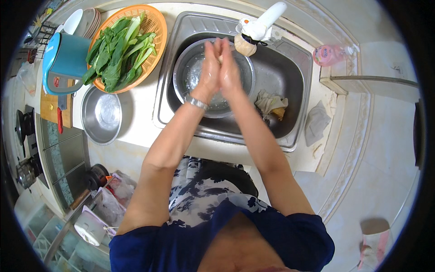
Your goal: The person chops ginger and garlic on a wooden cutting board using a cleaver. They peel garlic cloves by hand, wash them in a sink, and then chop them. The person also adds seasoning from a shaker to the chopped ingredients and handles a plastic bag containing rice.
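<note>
My left hand (pixel 211 69), with a metal watch band (pixel 197 102) at the wrist, is pressed palm to palm against my right hand (pixel 230 71). Both look wet, and their fingertips are blurred. A small pale patch shows between the palms; I cannot tell whether it is an object or water. Below them, a round metal basin (pixel 246 97) holding water sits in the left part of the stainless steel sink (pixel 289 71). The white faucet (pixel 272 15) has a cloth-wrapped outlet (pixel 245 45) just right of my fingertips.
Left of the sink, leafy greens (pixel 117 54) fill an orange plastic basket (pixel 162 34). Nearby are a metal bowl (pixel 102 115), a blue pitcher (pixel 73 54) and a red-handled knife (pixel 60 120) on a cutting board (pixel 49 105). Rags (pixel 270 102) lie in the sink; a pink bottle (pixel 329 55) stands right.
</note>
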The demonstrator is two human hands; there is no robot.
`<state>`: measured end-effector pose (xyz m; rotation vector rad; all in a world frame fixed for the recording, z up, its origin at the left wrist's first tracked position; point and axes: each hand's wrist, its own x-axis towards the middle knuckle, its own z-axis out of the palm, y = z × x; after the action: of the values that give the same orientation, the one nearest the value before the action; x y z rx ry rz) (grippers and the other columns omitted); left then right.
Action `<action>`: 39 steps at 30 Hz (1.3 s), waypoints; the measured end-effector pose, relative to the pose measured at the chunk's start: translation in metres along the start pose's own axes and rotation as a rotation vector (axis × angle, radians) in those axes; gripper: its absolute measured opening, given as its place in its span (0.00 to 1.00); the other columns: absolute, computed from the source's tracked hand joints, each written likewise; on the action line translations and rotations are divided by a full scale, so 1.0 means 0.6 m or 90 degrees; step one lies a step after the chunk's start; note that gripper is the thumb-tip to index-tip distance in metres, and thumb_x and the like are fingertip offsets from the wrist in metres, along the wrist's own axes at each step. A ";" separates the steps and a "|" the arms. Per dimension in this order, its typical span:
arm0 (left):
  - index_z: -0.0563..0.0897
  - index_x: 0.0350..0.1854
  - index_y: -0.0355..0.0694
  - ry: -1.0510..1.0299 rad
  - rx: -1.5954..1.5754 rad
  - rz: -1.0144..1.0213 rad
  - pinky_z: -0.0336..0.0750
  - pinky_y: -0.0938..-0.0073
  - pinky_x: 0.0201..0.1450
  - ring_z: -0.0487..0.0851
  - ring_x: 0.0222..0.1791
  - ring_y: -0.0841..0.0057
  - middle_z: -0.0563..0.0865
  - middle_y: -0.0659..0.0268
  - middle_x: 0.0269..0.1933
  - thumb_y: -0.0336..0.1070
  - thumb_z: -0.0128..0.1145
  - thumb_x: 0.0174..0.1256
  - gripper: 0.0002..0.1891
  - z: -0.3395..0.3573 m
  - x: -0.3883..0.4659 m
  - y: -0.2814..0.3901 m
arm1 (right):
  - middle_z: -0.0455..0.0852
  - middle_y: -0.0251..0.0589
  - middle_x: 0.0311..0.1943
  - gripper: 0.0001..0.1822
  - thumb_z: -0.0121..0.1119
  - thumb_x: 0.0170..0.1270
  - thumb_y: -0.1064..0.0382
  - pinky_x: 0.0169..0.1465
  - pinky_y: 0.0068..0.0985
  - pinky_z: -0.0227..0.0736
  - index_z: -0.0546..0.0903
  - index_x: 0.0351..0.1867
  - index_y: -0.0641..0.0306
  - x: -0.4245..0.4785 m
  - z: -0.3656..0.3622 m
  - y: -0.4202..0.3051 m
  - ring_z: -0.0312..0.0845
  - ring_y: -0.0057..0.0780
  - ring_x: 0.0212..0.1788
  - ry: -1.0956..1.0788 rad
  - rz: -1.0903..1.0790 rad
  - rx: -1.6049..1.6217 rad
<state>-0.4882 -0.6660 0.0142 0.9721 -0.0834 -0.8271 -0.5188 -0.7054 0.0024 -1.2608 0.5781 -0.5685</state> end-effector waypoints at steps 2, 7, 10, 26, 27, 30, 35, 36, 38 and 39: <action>0.57 0.69 0.34 -0.033 -0.078 0.022 0.54 0.69 0.70 0.62 0.68 0.69 0.65 0.58 0.68 0.63 0.26 0.72 0.38 0.014 -0.023 -0.032 | 0.76 0.41 0.50 0.24 0.34 0.73 0.51 0.49 0.22 0.68 0.69 0.59 0.66 0.049 -0.041 -0.004 0.74 0.25 0.47 -0.041 0.176 -0.086; 0.66 0.60 0.31 0.050 -0.361 -0.021 0.59 0.66 0.68 0.69 0.62 0.65 0.73 0.53 0.59 0.49 0.25 0.76 0.27 0.019 -0.015 0.002 | 0.79 0.48 0.51 0.17 0.41 0.71 0.63 0.47 0.20 0.74 0.71 0.55 0.70 0.027 -0.023 -0.040 0.78 0.26 0.46 0.009 -0.035 0.146; 0.70 0.53 0.32 0.074 -0.434 -0.061 0.66 0.65 0.63 0.74 0.56 0.64 0.76 0.52 0.53 0.41 0.31 0.75 0.19 0.012 -0.009 -0.009 | 0.81 0.54 0.46 0.13 0.46 0.67 0.70 0.49 0.26 0.76 0.73 0.51 0.73 0.023 -0.029 -0.060 0.79 0.33 0.46 0.003 -0.010 0.166; 0.69 0.57 0.34 0.037 -0.526 -0.167 0.69 0.54 0.61 0.72 0.59 0.56 0.72 0.50 0.59 0.33 0.35 0.72 0.16 -0.013 0.011 0.003 | 0.76 0.53 0.49 0.22 0.60 0.53 0.70 0.58 0.39 0.62 0.75 0.52 0.67 0.153 -0.233 -0.083 0.69 0.48 0.52 0.166 -0.398 -0.817; 0.69 0.57 0.33 0.014 -0.527 -0.175 0.69 0.54 0.61 0.72 0.59 0.56 0.72 0.50 0.59 0.33 0.35 0.72 0.17 -0.016 0.010 0.001 | 0.76 0.53 0.50 0.23 0.60 0.53 0.69 0.58 0.40 0.62 0.75 0.54 0.66 0.167 -0.250 -0.085 0.69 0.49 0.53 0.153 -0.383 -0.874; 0.65 0.63 0.33 0.003 -0.492 -0.196 0.64 0.51 0.65 0.70 0.61 0.52 0.70 0.48 0.62 0.36 0.33 0.73 0.21 -0.011 0.006 0.000 | 0.76 0.54 0.50 0.23 0.61 0.53 0.68 0.58 0.38 0.63 0.77 0.53 0.65 0.204 -0.289 -0.083 0.71 0.51 0.52 -0.005 -0.286 -0.904; 0.65 0.62 0.36 -0.015 -0.444 -0.213 0.61 0.45 0.65 0.67 0.64 0.49 0.71 0.49 0.61 0.38 0.32 0.73 0.20 -0.016 0.002 0.000 | 0.78 0.52 0.46 0.21 0.63 0.53 0.64 0.55 0.38 0.68 0.79 0.50 0.65 0.212 -0.285 -0.091 0.73 0.49 0.50 -0.030 -0.278 -1.001; 0.67 0.58 0.37 -0.015 -0.440 -0.215 0.63 0.46 0.64 0.70 0.62 0.50 0.73 0.49 0.59 0.39 0.33 0.73 0.18 -0.019 0.001 0.000 | 0.78 0.51 0.45 0.19 0.64 0.53 0.64 0.55 0.38 0.69 0.79 0.48 0.66 0.213 -0.279 -0.102 0.73 0.49 0.50 -0.045 -0.262 -1.028; 0.69 0.56 0.37 -0.004 -0.424 -0.216 0.65 0.45 0.62 0.71 0.60 0.50 0.74 0.50 0.58 0.39 0.33 0.72 0.17 -0.023 0.000 -0.002 | 0.78 0.51 0.45 0.17 0.64 0.53 0.62 0.54 0.38 0.70 0.80 0.44 0.67 0.213 -0.267 -0.117 0.74 0.49 0.50 -0.067 -0.231 -1.079; 0.67 0.58 0.36 0.004 -0.418 -0.217 0.64 0.45 0.63 0.70 0.61 0.49 0.73 0.49 0.58 0.39 0.33 0.72 0.18 -0.023 -0.001 -0.002 | 0.79 0.52 0.44 0.17 0.64 0.53 0.60 0.53 0.38 0.70 0.80 0.43 0.68 0.210 -0.262 -0.123 0.74 0.48 0.49 -0.073 -0.217 -1.105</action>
<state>-0.4837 -0.6564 0.0052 0.3670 0.3514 -1.0708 -0.5395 -0.9170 0.0310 -3.0408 0.7531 -0.1398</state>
